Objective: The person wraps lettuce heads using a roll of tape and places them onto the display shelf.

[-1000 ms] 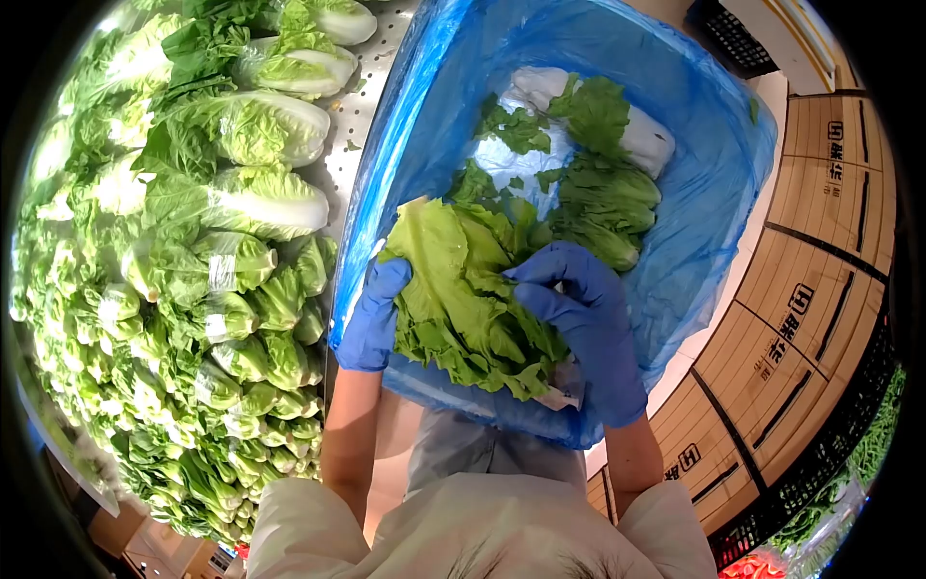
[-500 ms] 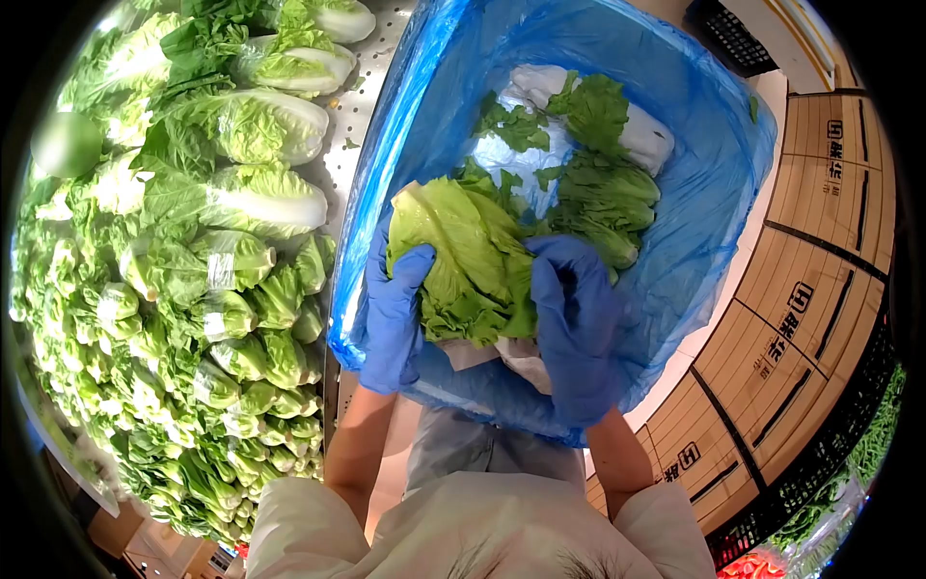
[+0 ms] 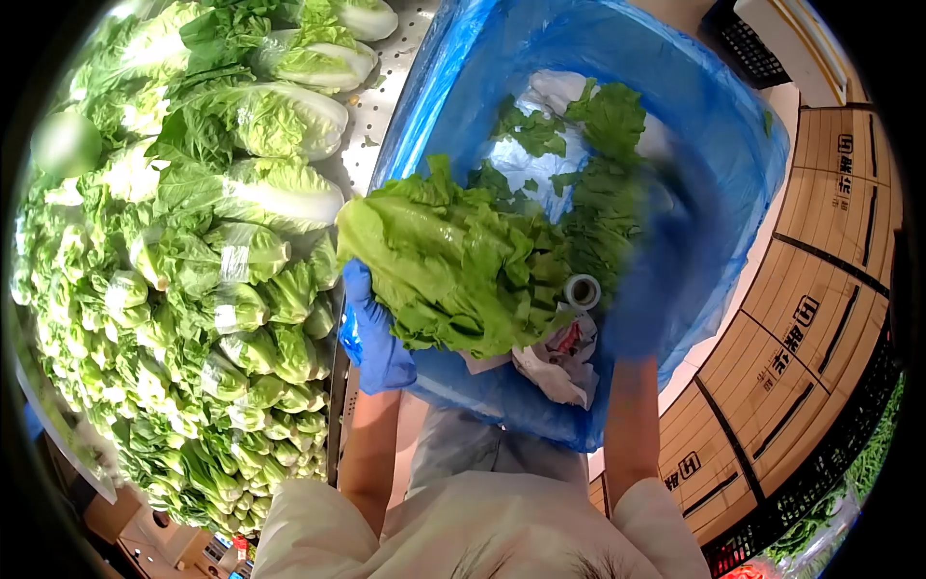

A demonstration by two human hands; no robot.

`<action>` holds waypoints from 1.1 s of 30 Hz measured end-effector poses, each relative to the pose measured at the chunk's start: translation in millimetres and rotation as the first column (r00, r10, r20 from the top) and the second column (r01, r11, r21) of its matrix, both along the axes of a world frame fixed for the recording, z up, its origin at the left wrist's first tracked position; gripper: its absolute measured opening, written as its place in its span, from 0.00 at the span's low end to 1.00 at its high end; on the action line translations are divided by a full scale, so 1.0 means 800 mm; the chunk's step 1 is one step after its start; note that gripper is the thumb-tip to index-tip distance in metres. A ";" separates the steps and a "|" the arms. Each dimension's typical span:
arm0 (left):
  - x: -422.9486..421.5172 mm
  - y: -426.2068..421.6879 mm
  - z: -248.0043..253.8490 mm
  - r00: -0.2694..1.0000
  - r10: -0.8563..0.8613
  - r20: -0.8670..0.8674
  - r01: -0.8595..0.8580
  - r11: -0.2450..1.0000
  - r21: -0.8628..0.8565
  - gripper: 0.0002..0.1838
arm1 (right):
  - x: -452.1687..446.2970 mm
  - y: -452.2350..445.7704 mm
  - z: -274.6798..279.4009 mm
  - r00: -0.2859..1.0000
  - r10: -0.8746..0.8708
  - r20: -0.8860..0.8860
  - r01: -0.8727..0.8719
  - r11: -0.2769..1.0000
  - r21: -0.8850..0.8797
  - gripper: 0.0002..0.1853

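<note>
A leafy green lettuce (image 3: 449, 261) rests in my blue-gloved left hand (image 3: 381, 338), its stem end to the left. The fingers curl under it and are partly hidden. On the right, my gloved right hand (image 3: 670, 261) is smeared by motion above a bin lined with a blue plastic bag (image 3: 719, 106); its fingers cannot be made out. Inside the bag lie loose green leaves (image 3: 610, 121) and dark leafy greens (image 3: 600, 212), partly covered by the right hand. A white ring, like a small roll's end (image 3: 582, 290), and crumpled white paper (image 3: 559, 362) show below the lettuce.
To the left, a perforated metal shelf (image 3: 386, 82) bears rows of napa cabbages (image 3: 289, 198) and several bundles of small greens (image 3: 231, 376). Printed cardboard panels (image 3: 772, 357) curve along the right side. Black crates (image 3: 738, 43) stand at the upper right.
My right hand has left the lettuce and moved right and upward, over the bag. The lettuce, still in my left hand, has shifted left, and the white ring and more paper are now exposed.
</note>
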State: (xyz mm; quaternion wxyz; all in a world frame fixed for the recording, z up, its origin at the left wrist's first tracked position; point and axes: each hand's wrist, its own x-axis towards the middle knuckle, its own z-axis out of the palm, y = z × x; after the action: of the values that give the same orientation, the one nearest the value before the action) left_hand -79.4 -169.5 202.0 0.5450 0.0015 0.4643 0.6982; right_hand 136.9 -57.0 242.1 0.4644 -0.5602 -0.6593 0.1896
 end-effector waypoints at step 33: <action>-0.001 0.032 0.028 0.869 -0.422 -0.259 0.375 0.902 -0.212 0.42 | -0.064 -0.101 -0.007 0.320 -0.463 -0.827 -0.742 0.420 -0.523 0.49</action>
State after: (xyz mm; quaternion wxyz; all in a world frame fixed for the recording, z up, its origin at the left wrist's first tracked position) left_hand -79.9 -143.8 224.3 0.5995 0.1608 0.5835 0.5237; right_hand 85.7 -137.5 236.3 0.3479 -0.4083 -0.1055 0.8373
